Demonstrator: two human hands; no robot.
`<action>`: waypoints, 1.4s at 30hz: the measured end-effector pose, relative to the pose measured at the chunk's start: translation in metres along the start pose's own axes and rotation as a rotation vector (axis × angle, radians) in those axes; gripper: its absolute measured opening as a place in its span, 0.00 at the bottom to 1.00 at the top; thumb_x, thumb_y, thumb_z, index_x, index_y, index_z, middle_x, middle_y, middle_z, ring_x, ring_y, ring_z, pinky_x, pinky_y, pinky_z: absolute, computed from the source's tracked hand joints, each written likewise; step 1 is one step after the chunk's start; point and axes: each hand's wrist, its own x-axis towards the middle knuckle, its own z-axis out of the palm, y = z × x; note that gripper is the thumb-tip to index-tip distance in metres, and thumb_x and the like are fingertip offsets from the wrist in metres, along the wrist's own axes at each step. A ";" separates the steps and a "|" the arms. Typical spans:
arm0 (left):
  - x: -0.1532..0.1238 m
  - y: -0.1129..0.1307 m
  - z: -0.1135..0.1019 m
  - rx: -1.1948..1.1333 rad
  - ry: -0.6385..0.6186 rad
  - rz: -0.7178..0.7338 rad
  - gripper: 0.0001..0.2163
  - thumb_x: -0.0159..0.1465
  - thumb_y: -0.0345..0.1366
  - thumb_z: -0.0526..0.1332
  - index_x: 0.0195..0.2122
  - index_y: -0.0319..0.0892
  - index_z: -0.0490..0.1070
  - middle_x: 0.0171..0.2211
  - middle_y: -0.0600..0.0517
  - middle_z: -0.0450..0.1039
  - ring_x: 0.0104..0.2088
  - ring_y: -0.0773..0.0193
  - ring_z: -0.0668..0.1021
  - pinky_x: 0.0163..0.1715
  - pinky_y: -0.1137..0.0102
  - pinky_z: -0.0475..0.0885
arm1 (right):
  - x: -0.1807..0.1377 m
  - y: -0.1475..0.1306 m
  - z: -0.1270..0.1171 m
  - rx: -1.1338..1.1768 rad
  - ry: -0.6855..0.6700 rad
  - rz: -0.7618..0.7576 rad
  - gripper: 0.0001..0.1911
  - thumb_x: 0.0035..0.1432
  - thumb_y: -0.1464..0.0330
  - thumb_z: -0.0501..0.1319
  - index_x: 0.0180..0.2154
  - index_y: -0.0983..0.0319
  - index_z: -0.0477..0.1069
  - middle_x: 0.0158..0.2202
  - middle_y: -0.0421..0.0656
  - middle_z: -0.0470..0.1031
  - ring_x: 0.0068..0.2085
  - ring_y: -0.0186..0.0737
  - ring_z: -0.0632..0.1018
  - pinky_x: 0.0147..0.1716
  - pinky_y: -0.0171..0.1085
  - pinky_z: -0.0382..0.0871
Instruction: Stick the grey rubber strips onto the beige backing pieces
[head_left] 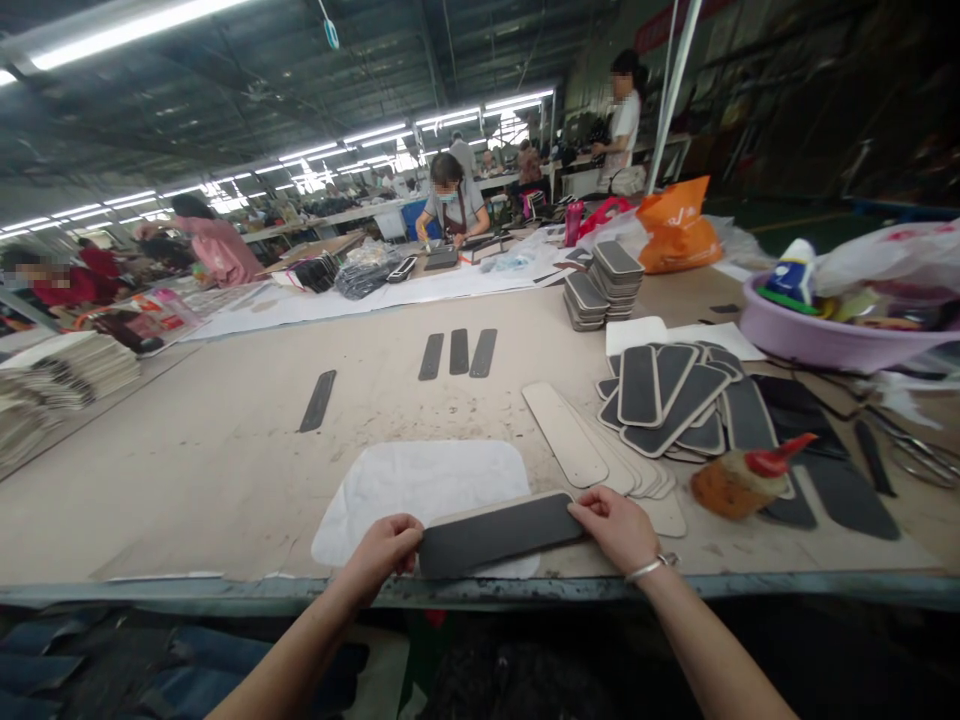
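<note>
Between my two hands a long black panel with rounded corners (pixel 499 535) is held by its short ends, over a white sheet (pixel 420 475) near the table's front edge. A pale strip shows along the panel's far side. My left hand (pixel 390 545) pinches the left end between thumb and fingers. At the right end, my right hand (pixel 615 525), with a bracelet at the wrist, grips the corner the same way. Just beyond the right hand lie fanned pale blanks (pixel 566 435). A glue bottle with a red nozzle (pixel 742 483) lies tilted to the right.
Black panels with pale borders (pixel 675 400) lie heaped at the right, with neat stacks (pixel 615 275) behind. Several narrow dark strips (pixel 459 352) lie mid-table. A purple basin (pixel 840 335) stands far right, near scissors (pixel 919 450). A co-worker (pixel 454 200) works across the table.
</note>
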 end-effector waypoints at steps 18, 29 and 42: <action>0.021 -0.004 0.007 0.092 -0.013 -0.104 0.07 0.52 0.36 0.58 0.27 0.37 0.67 0.15 0.55 0.66 0.15 0.70 0.69 0.15 0.79 0.61 | 0.017 0.006 0.006 -0.306 -0.040 0.053 0.16 0.45 0.52 0.55 0.28 0.56 0.70 0.25 0.36 0.74 0.32 0.40 0.75 0.29 0.36 0.61; 0.025 -0.007 0.013 0.259 0.023 -0.033 0.07 0.60 0.37 0.54 0.29 0.39 0.64 0.17 0.55 0.67 0.15 0.67 0.72 0.14 0.77 0.63 | 0.015 0.014 0.010 -0.284 -0.004 0.016 0.18 0.44 0.51 0.55 0.29 0.56 0.71 0.26 0.37 0.75 0.31 0.42 0.76 0.29 0.38 0.64; 0.024 -0.004 0.012 0.415 0.011 -0.012 0.06 0.59 0.37 0.53 0.29 0.41 0.63 0.16 0.55 0.69 0.18 0.63 0.74 0.16 0.75 0.65 | 0.011 0.005 0.010 -0.224 0.009 -0.008 0.13 0.47 0.57 0.55 0.30 0.57 0.71 0.25 0.36 0.74 0.29 0.37 0.75 0.29 0.35 0.65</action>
